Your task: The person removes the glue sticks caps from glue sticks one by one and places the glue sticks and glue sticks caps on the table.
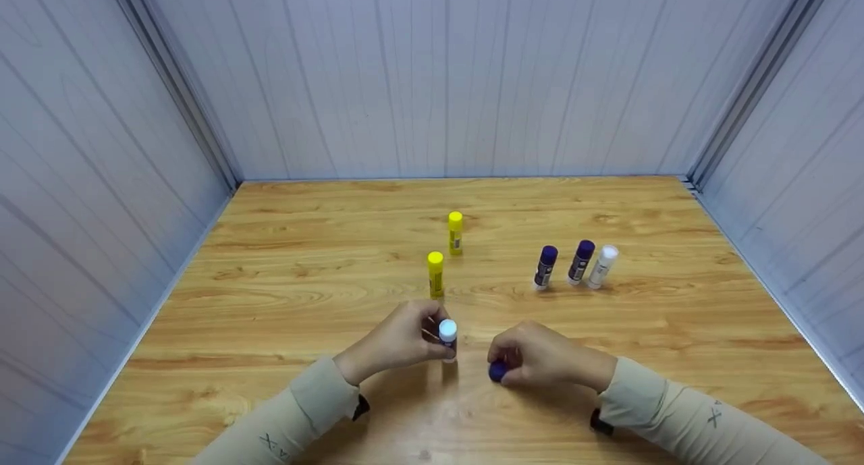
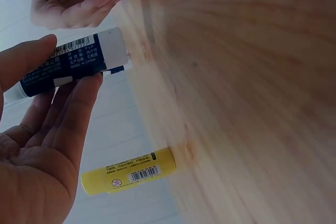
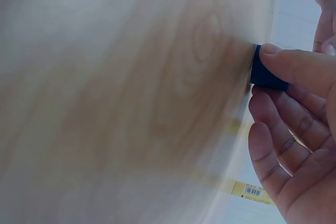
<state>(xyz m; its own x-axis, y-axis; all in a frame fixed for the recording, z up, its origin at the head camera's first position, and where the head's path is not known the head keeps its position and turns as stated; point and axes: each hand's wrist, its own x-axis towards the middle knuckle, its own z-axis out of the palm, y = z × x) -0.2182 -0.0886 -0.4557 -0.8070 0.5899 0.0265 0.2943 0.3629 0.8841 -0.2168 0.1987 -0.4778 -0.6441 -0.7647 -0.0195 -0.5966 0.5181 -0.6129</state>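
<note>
My left hand (image 1: pixel 403 338) grips a glue stick (image 2: pixel 68 62) with a dark blue label, holding it upright at the front middle of the table. Its cap is off and a white top end shows in the head view. To the right, my right hand (image 1: pixel 543 357) pinches a dark blue cap (image 3: pixel 266 70) between thumb and fingers, low at the table top. The cap and the glue stick are apart. Just beyond the left hand a yellow glue stick (image 1: pixel 436 275) stands upright.
A second yellow glue stick (image 1: pixel 455 233) stands farther back. Right of it are two dark-blue-capped glue sticks, one (image 1: pixel 546 268) a little apart from the other (image 1: pixel 580 262), and a white glue stick (image 1: pixel 603 266). Pale panel walls (image 1: pixel 445 80) enclose the wooden table (image 1: pixel 304 235) on three sides.
</note>
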